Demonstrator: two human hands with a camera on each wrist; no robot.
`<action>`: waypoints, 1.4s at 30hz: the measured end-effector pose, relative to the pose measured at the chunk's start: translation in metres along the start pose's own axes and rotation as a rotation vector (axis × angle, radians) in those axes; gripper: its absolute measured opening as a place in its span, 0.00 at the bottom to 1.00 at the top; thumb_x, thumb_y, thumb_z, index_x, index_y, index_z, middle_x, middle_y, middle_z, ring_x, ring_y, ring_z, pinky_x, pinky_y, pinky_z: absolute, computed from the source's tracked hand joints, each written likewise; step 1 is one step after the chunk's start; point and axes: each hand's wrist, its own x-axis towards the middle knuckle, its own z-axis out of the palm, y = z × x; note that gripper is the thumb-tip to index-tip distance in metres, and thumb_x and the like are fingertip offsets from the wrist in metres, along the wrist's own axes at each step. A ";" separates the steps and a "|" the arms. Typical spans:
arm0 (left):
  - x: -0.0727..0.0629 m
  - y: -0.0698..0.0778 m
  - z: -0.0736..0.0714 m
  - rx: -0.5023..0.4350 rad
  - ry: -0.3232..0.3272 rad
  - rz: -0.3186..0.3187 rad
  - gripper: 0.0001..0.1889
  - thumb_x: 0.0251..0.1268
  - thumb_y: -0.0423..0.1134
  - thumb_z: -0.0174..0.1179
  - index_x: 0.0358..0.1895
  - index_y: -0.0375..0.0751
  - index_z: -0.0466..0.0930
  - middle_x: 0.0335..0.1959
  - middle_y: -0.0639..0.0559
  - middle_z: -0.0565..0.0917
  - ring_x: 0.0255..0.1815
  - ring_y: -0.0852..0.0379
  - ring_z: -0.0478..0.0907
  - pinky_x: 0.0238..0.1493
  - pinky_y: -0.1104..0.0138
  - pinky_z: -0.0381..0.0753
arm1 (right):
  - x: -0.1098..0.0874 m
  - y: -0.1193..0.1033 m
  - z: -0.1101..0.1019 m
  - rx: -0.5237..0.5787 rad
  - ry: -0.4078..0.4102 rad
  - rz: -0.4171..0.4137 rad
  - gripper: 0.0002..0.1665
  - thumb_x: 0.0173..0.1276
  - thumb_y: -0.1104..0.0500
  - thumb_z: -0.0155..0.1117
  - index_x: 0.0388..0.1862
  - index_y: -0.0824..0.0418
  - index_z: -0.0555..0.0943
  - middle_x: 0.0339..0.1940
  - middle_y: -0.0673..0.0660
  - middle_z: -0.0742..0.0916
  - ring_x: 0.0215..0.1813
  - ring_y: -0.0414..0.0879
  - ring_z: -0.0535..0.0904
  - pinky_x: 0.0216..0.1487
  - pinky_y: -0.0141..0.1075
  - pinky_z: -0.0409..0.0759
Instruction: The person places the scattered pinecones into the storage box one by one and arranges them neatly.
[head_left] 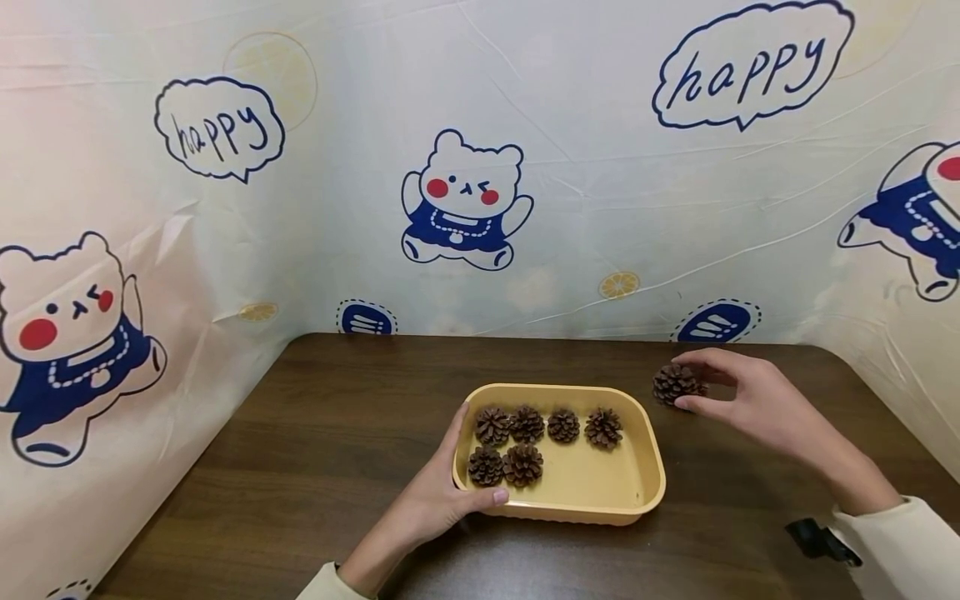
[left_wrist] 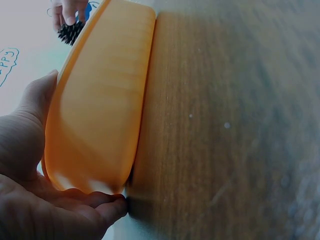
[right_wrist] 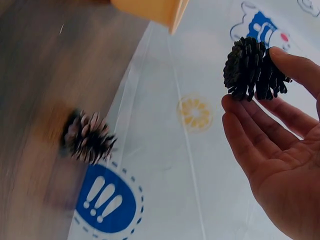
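A yellow rectangular plastic tray stands on the table with several brown pine cones in it, mostly along its back and left side. My left hand holds the tray's left end, thumb at the front rim; in the left wrist view its fingers curl round the tray's corner. To the right of the tray, my right hand pinches a pine cone between thumb and fingers. The right wrist view shows this held pine cone raised off the table, and another pine cone lying on the tabletop.
The dark brown wooden table has rounded back corners. Behind and beside it hangs a pale curtain printed with bears, lemon slices and "happy" bubbles. A small black object sits by the right sleeve.
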 end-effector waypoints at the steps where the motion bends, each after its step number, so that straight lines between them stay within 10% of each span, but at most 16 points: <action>1: 0.000 0.000 0.000 0.001 0.001 0.000 0.69 0.52 0.41 0.81 0.88 0.53 0.34 0.82 0.28 0.58 0.79 0.30 0.63 0.80 0.34 0.50 | 0.000 -0.004 0.001 0.003 -0.003 -0.005 0.24 0.61 0.57 0.82 0.56 0.57 0.86 0.50 0.56 0.92 0.50 0.31 0.84 0.50 0.17 0.76; 14: 0.000 0.000 0.000 -0.009 0.000 0.000 0.69 0.52 0.40 0.81 0.88 0.53 0.34 0.82 0.29 0.58 0.79 0.31 0.63 0.80 0.36 0.50 | -0.003 -0.037 0.022 0.085 -0.068 -0.073 0.26 0.62 0.56 0.81 0.58 0.57 0.85 0.50 0.50 0.92 0.49 0.42 0.88 0.49 0.38 0.87; 42: 0.000 0.000 0.000 0.013 0.014 -0.017 0.69 0.51 0.42 0.82 0.88 0.54 0.35 0.83 0.29 0.58 0.79 0.29 0.62 0.79 0.33 0.49 | -0.008 -0.060 0.076 0.325 -0.267 -0.036 0.24 0.63 0.60 0.78 0.57 0.64 0.83 0.49 0.58 0.92 0.51 0.52 0.90 0.54 0.44 0.88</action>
